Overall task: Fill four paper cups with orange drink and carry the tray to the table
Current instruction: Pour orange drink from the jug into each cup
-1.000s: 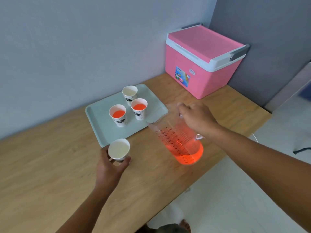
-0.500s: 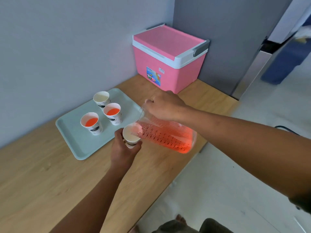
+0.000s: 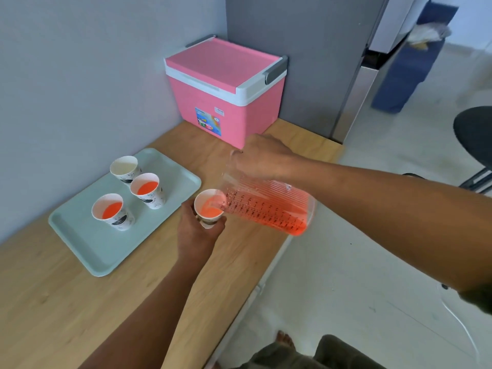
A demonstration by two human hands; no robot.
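One pink cooler (image 3: 226, 91) stood at the counter's back corner. Left of it lay one pale green tray (image 3: 87, 243) bearing three paper cups: two part-filled with orange drink (image 3: 113, 210), one empty (image 3: 124, 167). Just right of the tray, the right hand (image 3: 262, 158) gripped one tilted jug (image 3: 266, 206), pouring orange drink into a fourth cup (image 3: 209, 209), which the left hand (image 3: 197, 233) clasped.

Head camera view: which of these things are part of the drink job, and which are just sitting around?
Part of the job:
- measuring jug of orange drink, tilted by the right hand
- paper cup held by the left hand
- two filled cups and one empty cup
- mint tray

Just lying about:
- pink cooler box
- black chair
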